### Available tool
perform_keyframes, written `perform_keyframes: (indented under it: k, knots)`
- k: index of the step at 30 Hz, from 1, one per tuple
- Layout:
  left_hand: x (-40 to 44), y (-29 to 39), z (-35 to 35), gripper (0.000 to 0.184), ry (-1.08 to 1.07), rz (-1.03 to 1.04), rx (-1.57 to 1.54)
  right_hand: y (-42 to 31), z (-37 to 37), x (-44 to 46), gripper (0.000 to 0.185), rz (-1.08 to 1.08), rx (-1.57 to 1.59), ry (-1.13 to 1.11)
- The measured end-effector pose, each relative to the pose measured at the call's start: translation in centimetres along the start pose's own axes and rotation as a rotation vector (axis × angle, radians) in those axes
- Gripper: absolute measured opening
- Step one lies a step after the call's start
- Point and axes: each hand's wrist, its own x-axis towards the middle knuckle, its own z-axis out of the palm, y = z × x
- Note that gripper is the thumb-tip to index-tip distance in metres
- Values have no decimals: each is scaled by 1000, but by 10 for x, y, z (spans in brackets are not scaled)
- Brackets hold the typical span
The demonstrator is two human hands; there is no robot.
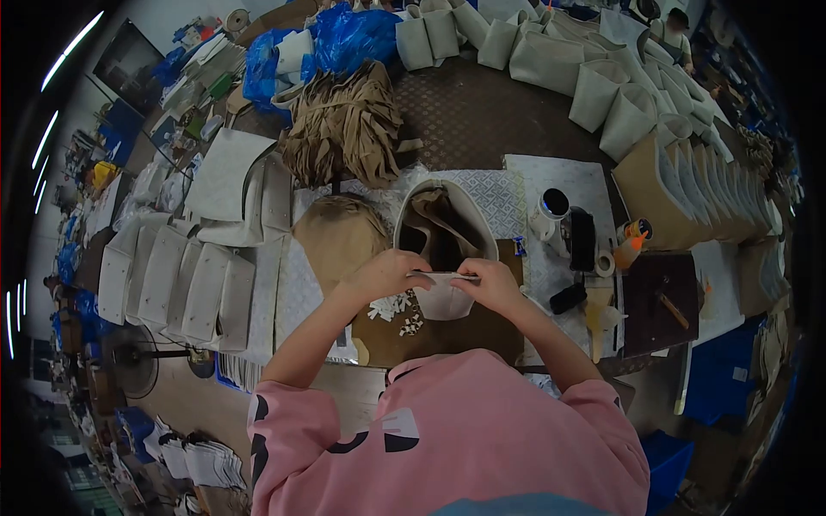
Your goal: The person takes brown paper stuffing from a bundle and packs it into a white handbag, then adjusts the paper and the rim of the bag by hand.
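A pale bag (445, 301) with a brown lining stands open in front of my body, over a brown sheet on the table. My left hand (403, 269) pinches the near edge of its opening on the left side. On the right side of the same edge, my right hand (489, 284) grips with its fingers closed. Small white pieces (390, 306) lie in a loose pile just below my left hand. A brown curved panel (342, 234) lies left of the bag.
Pale bags (163, 275) stand in a row at the left, and more (628, 116) line the back right. Crumpled brown linings (344, 125) are heaped behind. A white container (548, 215), a black brush (582, 239) and a hammer (674, 310) are at the right.
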Motion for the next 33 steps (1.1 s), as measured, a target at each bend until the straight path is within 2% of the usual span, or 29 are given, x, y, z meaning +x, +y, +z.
perform_keyframes:
  k: [4,7,9,11,14,17,20,23,33]
  knots:
    - [-1,-2,5,28,34,-25,-25,2,-1,0,24,-8,-11,-13]
    - [-2,5,2,21,27,-1,119,0,0,0,25,5,-13,-21]
    - [-3,21,-2,17,168,187,356,-1,0,1,26,12,-9,-37]
    - [1,30,3,13,298,333,466,-2,-3,3,28,-12,-15,-51]
    - [3,21,26,15,167,174,41,-1,-15,10,34,-78,-72,-122]
    - [4,18,22,15,76,39,26,6,-26,17,40,-81,-222,-199]
    - [1,14,27,21,173,59,-11,11,-35,21,38,-20,-82,-259]
    - [0,23,27,26,196,24,-1,10,-35,17,34,-6,71,-224]
    - [-1,16,36,24,196,-3,86,14,-22,8,18,-171,-8,-98]
